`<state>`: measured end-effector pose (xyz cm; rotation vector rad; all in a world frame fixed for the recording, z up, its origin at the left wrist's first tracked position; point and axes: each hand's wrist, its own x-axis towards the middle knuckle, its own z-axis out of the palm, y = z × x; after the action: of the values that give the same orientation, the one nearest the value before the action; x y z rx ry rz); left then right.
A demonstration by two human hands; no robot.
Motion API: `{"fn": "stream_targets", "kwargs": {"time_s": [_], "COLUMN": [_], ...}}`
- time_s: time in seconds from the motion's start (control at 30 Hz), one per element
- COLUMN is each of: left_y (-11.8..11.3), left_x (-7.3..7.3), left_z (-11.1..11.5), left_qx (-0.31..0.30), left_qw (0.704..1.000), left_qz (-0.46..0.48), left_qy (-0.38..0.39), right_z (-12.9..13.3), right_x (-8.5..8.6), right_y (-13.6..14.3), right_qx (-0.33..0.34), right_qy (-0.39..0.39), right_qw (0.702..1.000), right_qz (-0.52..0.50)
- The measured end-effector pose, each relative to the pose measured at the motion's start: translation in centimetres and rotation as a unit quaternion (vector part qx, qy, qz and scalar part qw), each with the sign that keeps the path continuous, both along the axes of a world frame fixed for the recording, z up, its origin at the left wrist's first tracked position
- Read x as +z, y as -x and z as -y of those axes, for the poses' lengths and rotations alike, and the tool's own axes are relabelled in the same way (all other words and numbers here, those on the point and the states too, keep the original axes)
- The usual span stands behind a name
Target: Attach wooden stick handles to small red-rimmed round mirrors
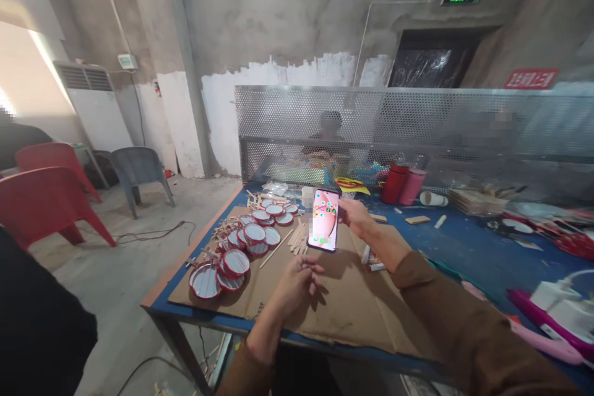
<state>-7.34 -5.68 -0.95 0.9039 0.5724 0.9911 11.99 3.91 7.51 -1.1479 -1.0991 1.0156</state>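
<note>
My right hand [353, 215] grips a smartphone [323, 223] by its right edge, with the lit home screen facing me. Below the phone, my left hand [301, 283] hovers over a brown cardboard sheet [352, 315], its fingers loosely bent and apart, holding nothing. To the left lies a heap of round white discs with red rims [236, 263], with wooden sticks among them. Flat wooden sticks [297, 240] lie beside the phone, and one thin stick [276, 249] rests alone on the cardboard.
A perforated metal screen [288, 117] borders the blue table's far side. Red and pink bottles [394, 184] stand before it, near a fallen paper cup [433, 199]. On the right lie white chargers [559, 303]. Chairs [139, 170] and floor cables [158, 232] are at left.
</note>
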Motion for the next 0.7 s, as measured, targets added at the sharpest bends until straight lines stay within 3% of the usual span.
{"fn": "stream_targets", "kwargs": {"time_s": [0.27,0.47,0.6,0.7], "left_y": [-0.2,-0.4,-0.2,-0.1], "left_x": [-1.0,-0.8,-0.5,-1.1], "left_z": [-0.2,-0.2,-0.1,-0.5], "left_qx": [-0.045,0.025,0.003,-0.034], "left_qw": [0.998,0.999,1.000,0.998], "left_qz": [-0.038,-0.022,-0.013,-0.046], "left_qy": [-0.005,0.003,0.002,-0.011], "right_z": [-5.0,-8.4,-10.8,-12.0], "right_x": [2.0,2.8,3.0,3.3], "right_y": [-3.4,-5.3,-5.4,-5.3], "right_qx": [-0.130,-0.225,-0.252,-0.247], "right_qy": [-0.024,-0.043,-0.050,-0.054], "right_qw": [0.990,0.969,0.960,0.962], "right_qz": [0.052,0.097,0.108,0.104]}}
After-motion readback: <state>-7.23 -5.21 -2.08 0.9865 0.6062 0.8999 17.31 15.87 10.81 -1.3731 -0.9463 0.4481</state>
